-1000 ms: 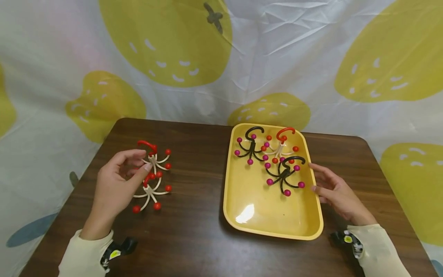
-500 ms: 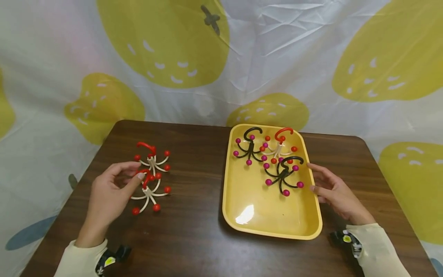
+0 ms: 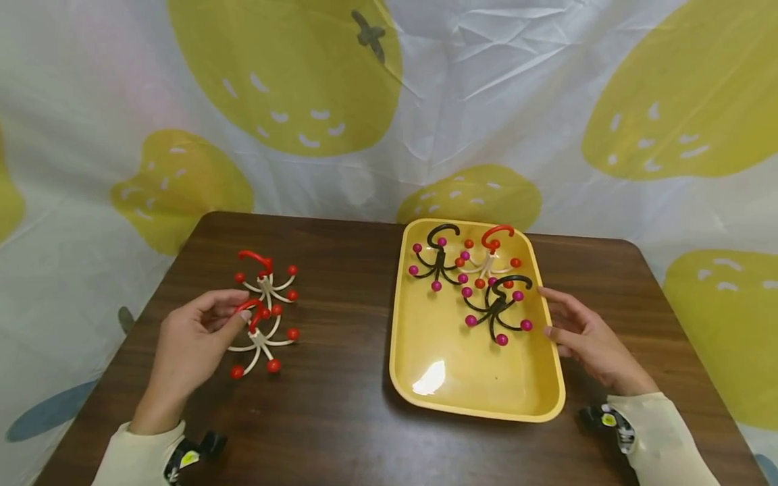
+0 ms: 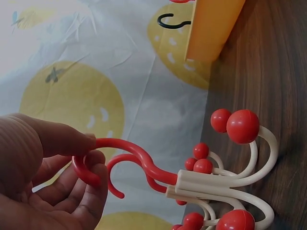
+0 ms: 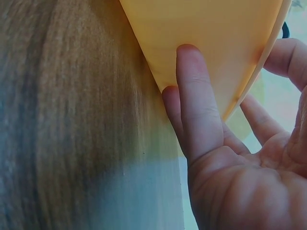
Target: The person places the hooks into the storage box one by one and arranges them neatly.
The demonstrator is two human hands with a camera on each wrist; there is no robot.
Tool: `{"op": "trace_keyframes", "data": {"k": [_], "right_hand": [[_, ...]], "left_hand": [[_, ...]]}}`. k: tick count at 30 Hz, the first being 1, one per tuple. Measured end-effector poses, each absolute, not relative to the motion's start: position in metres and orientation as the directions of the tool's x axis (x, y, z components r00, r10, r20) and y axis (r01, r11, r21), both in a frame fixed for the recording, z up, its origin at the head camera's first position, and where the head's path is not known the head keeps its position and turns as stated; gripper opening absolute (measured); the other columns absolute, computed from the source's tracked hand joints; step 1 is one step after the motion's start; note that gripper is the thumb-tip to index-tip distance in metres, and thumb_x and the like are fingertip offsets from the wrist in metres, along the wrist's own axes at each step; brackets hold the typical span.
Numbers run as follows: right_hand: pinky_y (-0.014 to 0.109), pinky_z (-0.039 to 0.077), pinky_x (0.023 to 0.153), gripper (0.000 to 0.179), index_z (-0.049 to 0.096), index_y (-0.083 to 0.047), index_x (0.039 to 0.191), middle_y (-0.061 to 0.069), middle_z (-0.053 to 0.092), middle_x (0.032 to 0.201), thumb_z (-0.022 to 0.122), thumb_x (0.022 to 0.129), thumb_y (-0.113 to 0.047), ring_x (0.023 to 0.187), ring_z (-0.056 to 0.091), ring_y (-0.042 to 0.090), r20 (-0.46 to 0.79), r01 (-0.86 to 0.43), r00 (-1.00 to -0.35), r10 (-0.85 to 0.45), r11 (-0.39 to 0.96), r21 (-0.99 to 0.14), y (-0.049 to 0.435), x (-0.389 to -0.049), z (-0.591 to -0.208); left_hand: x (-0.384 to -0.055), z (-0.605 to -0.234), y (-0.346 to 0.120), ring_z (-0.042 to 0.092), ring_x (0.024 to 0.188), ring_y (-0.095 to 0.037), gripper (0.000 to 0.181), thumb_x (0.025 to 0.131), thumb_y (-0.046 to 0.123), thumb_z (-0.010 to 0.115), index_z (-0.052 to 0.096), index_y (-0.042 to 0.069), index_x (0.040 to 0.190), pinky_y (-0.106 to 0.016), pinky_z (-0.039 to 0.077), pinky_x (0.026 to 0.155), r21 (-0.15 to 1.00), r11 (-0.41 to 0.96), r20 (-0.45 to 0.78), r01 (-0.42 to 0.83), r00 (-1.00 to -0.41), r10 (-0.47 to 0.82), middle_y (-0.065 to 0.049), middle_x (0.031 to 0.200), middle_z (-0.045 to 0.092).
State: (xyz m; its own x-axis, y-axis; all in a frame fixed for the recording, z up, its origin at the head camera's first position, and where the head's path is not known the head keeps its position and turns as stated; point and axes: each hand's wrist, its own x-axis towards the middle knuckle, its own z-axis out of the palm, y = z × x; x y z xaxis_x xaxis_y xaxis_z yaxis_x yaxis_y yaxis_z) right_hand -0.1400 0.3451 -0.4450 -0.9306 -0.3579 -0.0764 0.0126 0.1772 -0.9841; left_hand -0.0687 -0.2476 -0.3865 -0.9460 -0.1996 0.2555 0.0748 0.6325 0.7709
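In the head view, my left hand [image 3: 193, 344] is at the nearer of two white hook hangers [image 3: 258, 337] on the table. Up close in the left wrist view, thumb and fingers pinch the curved end of its red hook [image 4: 120, 143]. Curved arms tipped with red balls spread from its base onto the table. Just behind it lies the other white hanger [image 3: 265, 285], also red-hooked. My right hand [image 3: 586, 336] touches the right side of a yellow tray [image 3: 398, 324]; in the right wrist view, straight fingers [image 5: 196, 103] lie against the outer wall.
Inside the tray are two black hook hangers, one at the back left [image 3: 440, 260] and one nearer the right wall [image 3: 498, 307], both with pink balls. A white hanger [image 3: 488, 260] with a red hook sits at the back right. A fruit-print sheet [image 3: 340, 182] hangs behind the brown table [image 3: 340, 324].
My left hand has moved down from beside the farther white hanger to the nearer one's red hook and now pinches it. The right hand stays at the tray.
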Motion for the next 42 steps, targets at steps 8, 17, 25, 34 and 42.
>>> {"op": "trace_keyframes", "data": {"k": [8,17,25,34,42], "right_hand": [[0.040,0.066,0.079,0.067,0.033,-0.010,0.164,0.002,0.061,0.135,0.062,0.104,-0.001,0.108,0.075,0.014,-0.089,0.022,-0.927,-0.364,0.185,-0.983,0.345,-0.139,-0.444],[0.041,0.066,0.078,0.068,0.032,-0.009,0.164,0.002,0.061,0.135,0.063,0.104,-0.001,0.109,0.075,0.013,-0.092,0.021,-0.928,-0.361,0.196,-0.980,0.345,-0.142,-0.443],[0.041,0.066,0.079,0.069,0.033,-0.011,0.164,0.003,0.060,0.136,0.064,0.103,-0.001,0.109,0.075,0.014,-0.105,0.030,-0.928,-0.356,0.208,-0.978,0.344,-0.142,-0.444],[0.041,0.066,0.079,0.069,0.033,-0.011,0.164,0.003,0.060,0.137,0.064,0.103,-0.001,0.110,0.074,0.013,-0.106,0.030,-0.929,-0.355,0.212,-0.977,0.344,-0.141,-0.445],[0.041,0.066,0.079,0.069,0.033,-0.009,0.164,0.002,0.060,0.136,0.065,0.103,-0.002,0.111,0.074,0.012,-0.104,0.021,-0.932,-0.347,0.235,-0.972,0.343,-0.141,-0.443]], "left_hand": [[-0.069,-0.388,-0.247,0.062,0.083,0.015,0.024,0.092,0.018,0.085,0.081,0.012,0.115,-0.003,0.049,0.074,0.750,0.660,0.251,0.048,-0.944,-0.216,-0.010,0.103,0.082],[-0.071,-0.390,-0.247,0.063,0.078,0.016,0.021,0.091,0.015,0.086,0.083,0.011,0.111,-0.004,0.049,0.070,0.750,0.658,0.292,0.068,-0.927,-0.236,-0.012,0.098,0.082],[-0.071,-0.386,-0.250,0.063,0.077,0.013,0.022,0.091,0.018,0.086,0.083,0.013,0.112,-0.006,0.049,0.069,0.757,0.651,0.281,0.054,-0.927,-0.250,-0.009,0.097,0.082],[-0.077,-0.368,-0.252,0.065,0.080,0.012,0.025,0.091,0.019,0.086,0.082,0.013,0.115,-0.007,0.050,0.070,0.753,0.651,0.298,0.094,-0.931,-0.210,0.010,0.098,0.081],[-0.088,-0.357,-0.248,0.067,0.081,0.008,0.026,0.093,0.026,0.085,0.082,0.016,0.116,-0.010,0.052,0.070,0.770,0.631,0.277,0.097,-0.941,-0.193,0.020,0.096,0.077]]}}
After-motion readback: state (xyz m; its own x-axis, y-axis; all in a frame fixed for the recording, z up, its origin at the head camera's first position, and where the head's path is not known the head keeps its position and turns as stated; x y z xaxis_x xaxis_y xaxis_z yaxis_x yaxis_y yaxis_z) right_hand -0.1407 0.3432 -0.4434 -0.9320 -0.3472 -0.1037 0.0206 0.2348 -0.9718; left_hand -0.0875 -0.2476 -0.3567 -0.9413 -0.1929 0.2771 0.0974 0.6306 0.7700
